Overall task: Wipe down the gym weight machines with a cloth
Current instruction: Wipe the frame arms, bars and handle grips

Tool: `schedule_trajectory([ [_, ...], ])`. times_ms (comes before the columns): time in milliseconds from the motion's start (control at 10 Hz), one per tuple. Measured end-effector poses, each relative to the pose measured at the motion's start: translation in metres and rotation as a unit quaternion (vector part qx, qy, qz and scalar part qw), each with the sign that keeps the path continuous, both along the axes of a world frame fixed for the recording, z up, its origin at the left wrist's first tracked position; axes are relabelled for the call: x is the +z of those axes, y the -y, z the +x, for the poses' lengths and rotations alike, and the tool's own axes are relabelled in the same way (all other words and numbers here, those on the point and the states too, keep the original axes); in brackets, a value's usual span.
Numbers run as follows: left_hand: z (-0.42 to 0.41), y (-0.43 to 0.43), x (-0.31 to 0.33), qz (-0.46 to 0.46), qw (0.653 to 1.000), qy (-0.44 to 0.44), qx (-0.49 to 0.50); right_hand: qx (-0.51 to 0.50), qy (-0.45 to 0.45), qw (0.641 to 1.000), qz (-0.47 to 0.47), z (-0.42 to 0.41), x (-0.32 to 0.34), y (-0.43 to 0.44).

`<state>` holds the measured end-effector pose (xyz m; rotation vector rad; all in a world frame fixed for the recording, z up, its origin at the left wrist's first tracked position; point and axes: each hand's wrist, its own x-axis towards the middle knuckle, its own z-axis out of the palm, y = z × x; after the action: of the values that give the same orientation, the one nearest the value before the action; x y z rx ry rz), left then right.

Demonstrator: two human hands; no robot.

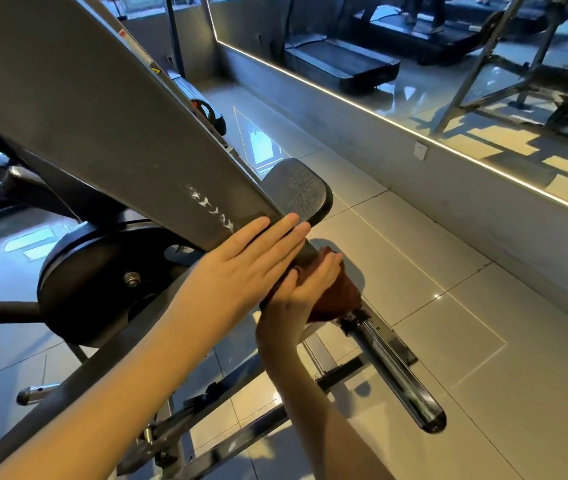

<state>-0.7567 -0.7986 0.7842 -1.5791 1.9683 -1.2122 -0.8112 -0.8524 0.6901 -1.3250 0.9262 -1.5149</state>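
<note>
Here the grey beam slants down from upper left to lower right, and the cloth sits bunched at its lower end, just above the chrome peg. The right hand curls its fingers over the cloth and presses it to the metal. The left hand lies flat just up-slope, fingers straight and holding nothing. The next wipe likely runs along that slant.

tiled floor | wall mirror | treadmill in mirror | wall socket below
</note>
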Motion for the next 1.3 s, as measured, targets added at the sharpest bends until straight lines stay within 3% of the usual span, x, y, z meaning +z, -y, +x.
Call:
schedule_trajectory([
  [100,-0.004,0.001,0.001,0.022,0.999,0.018,0.027,-0.044,-0.102,0.992,-0.055,0.002,-0.027,0.012],
  [300,-0.004,0.006,0.003,0.034,0.998,-0.004,0.055,-0.102,-0.094,0.99,0.034,-0.002,-0.053,0.029],
  [400,-0.006,0.004,0.005,0.048,0.997,-0.026,0.051,-0.124,-0.147,0.974,-0.116,0.005,-0.037,0.019],
  [500,-0.015,0.002,0.014,0.057,0.996,0.0,0.062,-0.131,-0.163,0.957,-0.2,0.002,-0.023,0.022],
  [600,-0.019,-0.012,0.024,0.043,0.994,-0.002,0.101,-0.051,-0.128,0.985,-0.106,-0.007,-0.039,0.039],
  [700,-0.014,-0.022,0.039,0.022,0.994,-0.023,0.105,-0.032,-0.055,0.996,0.059,-0.019,-0.037,0.036],
  [800,-0.01,-0.022,0.043,-0.008,0.998,-0.036,0.058,-0.06,-0.021,0.997,0.032,-0.011,-0.011,0.013],
  [900,-0.01,-0.022,0.041,-0.007,0.998,-0.049,0.05,-0.04,-0.001,0.996,-0.084,0.007,-0.012,0.006],
  [1000,-0.008,-0.023,0.042,0.013,0.996,-0.047,0.078,-0.011,0.001,0.995,-0.097,-0.002,-0.017,0.022],
  [1100,-0.009,-0.024,0.045,0.039,0.992,-0.042,0.113,-0.014,-0.048,0.997,-0.064,-0.007,-0.032,0.038],
  [1200,-0.01,-0.027,0.043,0.059,0.985,-0.005,0.165,-0.017,-0.04,0.996,0.076,0.003,-0.012,0.026],
  [1300,-0.014,-0.024,0.04,0.111,0.976,0.009,0.187,0.018,-0.06,0.997,0.044,0.006,0.008,0.009],
])
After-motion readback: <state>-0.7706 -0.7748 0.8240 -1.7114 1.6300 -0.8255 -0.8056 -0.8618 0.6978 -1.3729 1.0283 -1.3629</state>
